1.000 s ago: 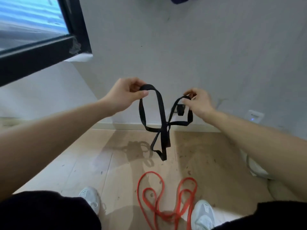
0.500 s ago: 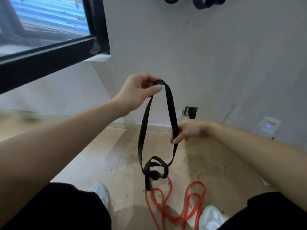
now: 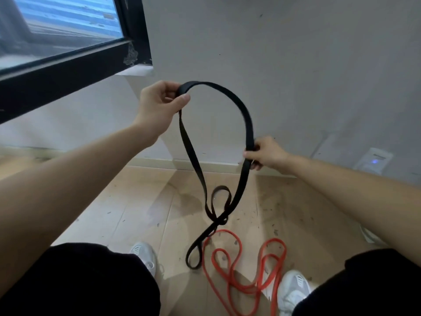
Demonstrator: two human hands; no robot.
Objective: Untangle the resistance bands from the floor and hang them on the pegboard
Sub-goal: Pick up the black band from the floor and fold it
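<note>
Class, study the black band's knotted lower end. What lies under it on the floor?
The red band lies coiled on the wooden floor beneath the black band, between two white shoes. The black loop covers a short stretch; contact cannot be told.

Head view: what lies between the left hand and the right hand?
In the head view, only the black band arcs from the left hand to the right hand. Inside that arc shows bare grey wall, nothing else.

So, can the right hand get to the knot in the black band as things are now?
Probably yes: the knot hangs in open air below the right hand, nothing between. But that hand grips the black band, so it must slide down or let go first.
</note>
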